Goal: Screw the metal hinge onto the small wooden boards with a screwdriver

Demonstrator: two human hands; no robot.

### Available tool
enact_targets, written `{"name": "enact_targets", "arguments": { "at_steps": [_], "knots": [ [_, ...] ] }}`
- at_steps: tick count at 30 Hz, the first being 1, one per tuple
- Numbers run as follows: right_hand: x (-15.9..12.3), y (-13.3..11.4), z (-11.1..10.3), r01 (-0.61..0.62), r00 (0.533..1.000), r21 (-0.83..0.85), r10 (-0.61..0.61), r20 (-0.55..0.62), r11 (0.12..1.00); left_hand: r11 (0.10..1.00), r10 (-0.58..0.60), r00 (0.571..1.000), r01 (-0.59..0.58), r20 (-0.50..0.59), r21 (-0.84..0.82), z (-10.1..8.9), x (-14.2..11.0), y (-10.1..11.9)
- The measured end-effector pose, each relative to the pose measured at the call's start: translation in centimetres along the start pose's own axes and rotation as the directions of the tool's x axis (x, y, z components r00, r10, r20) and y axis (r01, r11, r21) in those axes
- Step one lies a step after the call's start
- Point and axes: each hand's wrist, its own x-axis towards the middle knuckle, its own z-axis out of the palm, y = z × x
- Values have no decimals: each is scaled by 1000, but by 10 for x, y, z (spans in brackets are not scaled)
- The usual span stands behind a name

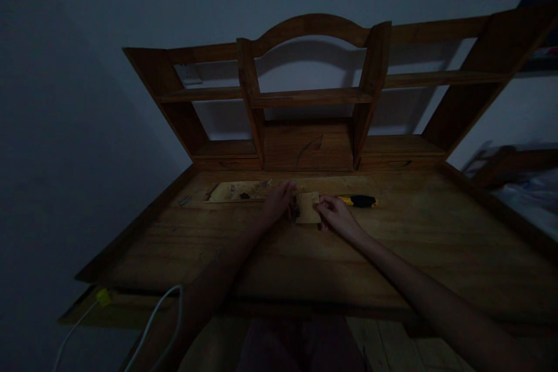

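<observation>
A small, flat, pale piece of wood (308, 208) is held between my hands just above the desk, its left edge dark and rough. My right hand (337, 214) pinches its right edge between thumb and fingers. At the rough left edge, my left hand (278, 202) is closed with bent fingers; shadow partly hides its fingertips. Behind both hands lies a long wooden strip (231, 190) with a ragged left end and dark patches. A tool with a yellow and black handle (360, 201) rests right of my right hand, its other end hidden behind that hand.
The wooden desk (174, 250) has a raised shelf unit (311, 97) along its back. A small metallic piece (184, 200) lies at the left. A white cable (152, 319) and a yellow object (103, 296) are at the front left. The room is dim.
</observation>
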Motion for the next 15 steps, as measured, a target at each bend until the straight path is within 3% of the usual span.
{"name": "enact_targets", "arguments": {
  "at_steps": [10, 15],
  "knots": [
    [-1, -2, 0, 7, 1000, -8, -7, 12, 1000, 998, 46, 997, -44, -60, 50, -3, 0, 1],
    [-1, 1, -1, 12, 1000, -14, -12, 20, 1000, 998, 68, 995, -68, 69, 6, 1, 1, -2]
  ]
}}
